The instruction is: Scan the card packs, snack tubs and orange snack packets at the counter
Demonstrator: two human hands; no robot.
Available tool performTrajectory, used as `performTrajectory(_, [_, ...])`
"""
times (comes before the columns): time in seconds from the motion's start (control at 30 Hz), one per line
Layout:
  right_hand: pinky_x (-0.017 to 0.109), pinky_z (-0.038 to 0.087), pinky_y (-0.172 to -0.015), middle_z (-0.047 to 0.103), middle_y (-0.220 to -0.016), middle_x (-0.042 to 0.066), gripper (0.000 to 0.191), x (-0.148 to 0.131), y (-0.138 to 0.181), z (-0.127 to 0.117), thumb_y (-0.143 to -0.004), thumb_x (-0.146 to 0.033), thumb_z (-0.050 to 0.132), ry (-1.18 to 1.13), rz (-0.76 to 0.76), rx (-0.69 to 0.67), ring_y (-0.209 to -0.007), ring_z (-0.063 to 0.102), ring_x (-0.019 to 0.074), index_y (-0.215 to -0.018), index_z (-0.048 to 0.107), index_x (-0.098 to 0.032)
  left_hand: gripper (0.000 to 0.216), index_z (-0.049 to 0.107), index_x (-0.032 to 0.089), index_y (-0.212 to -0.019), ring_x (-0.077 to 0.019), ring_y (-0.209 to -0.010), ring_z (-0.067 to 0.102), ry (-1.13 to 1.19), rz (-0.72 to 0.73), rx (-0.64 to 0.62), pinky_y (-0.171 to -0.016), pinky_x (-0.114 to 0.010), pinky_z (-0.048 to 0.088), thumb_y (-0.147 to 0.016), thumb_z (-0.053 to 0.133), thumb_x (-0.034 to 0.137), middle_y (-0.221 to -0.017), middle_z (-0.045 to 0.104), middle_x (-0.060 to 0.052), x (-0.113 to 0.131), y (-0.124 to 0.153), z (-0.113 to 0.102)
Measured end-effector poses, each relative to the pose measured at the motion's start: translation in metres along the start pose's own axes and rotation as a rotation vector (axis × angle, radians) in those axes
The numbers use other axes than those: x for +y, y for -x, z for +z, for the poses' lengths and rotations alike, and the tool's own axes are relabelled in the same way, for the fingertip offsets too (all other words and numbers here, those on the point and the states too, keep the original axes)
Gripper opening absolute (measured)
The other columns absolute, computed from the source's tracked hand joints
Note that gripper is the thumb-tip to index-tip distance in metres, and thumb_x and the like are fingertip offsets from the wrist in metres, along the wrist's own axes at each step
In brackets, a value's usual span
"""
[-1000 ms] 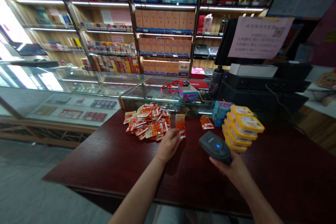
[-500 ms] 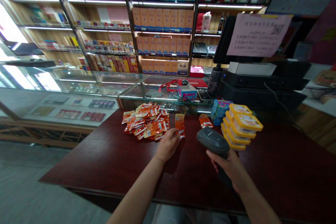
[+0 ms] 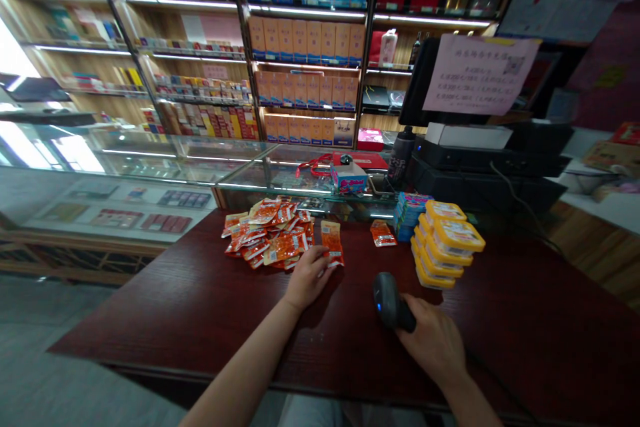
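Note:
A dark barcode scanner (image 3: pixel 387 300) is gripped in my right hand (image 3: pixel 435 340), low over the table. Its head is turned to the left and a small blue light shows. My left hand (image 3: pixel 309 278) pinches the near end of an orange snack packet (image 3: pixel 331 239), which lies lengthwise away from me; the fingertips are partly hidden. Just left of it is a loose pile of similar orange packets (image 3: pixel 267 232). One more orange packet (image 3: pixel 383 233) lies apart, beyond the scanner.
Yellow-lidded plastic boxes (image 3: pixel 453 237) are stacked on the right, beside a stack of small blue boxes (image 3: pixel 407 217). A glass counter (image 3: pixel 245 177) borders the table's far side. At the back right stand a monitor with a paper sign (image 3: pixel 477 77) and a dark bottle (image 3: pixel 401 153).
My right hand has lowered the scanner and turned its head leftward and down. My left hand stays at the packet, its fingers slightly looser. The whole view has shifted a little.

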State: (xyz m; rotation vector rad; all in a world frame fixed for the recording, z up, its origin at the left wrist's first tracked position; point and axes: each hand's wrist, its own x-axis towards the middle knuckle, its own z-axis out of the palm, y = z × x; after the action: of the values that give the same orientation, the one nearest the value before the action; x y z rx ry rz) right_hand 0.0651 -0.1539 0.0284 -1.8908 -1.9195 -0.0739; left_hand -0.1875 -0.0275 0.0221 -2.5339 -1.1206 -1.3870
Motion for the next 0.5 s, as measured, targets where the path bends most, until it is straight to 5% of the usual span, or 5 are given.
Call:
performTrajectory(0.23, [0.032, 0.042, -0.075, 0.07, -0.088, 0.003, 0.032, 0.012, 0.005, 0.019, -0.077, -0.018, 0.059, 0.019, -0.043, 0.108, -0.082, 0.064, 0.0221, -0.109, 0.061, -0.022, 0.009, 0.068, 0.019, -0.081, -0.0162, -0.092, 0.061, 0.294, -0.135, -0.02, -0.082, -0.032, 0.052, -0.078, 0.069, 0.027, -0.097, 0.062, -0.006, 0.015, -0.035, 0.022])
performTrajectory(0.5, [0.031, 0.04, -0.076, 0.069, -0.087, 0.002, 0.032, 0.015, 0.003, 0.023, -0.077, -0.017, 0.06, -0.043, -0.053, 0.102, -0.081, 0.064, 0.0212, -0.108, 0.06, -0.022, 0.009, 0.072, 0.018, -0.08, -0.016, -0.092, 0.06, 0.429, -0.083, -0.206, -0.084, -0.029, 0.051, -0.073, 0.072, 0.024, -0.098, 0.061, -0.007, 0.024, -0.092, 0.097])
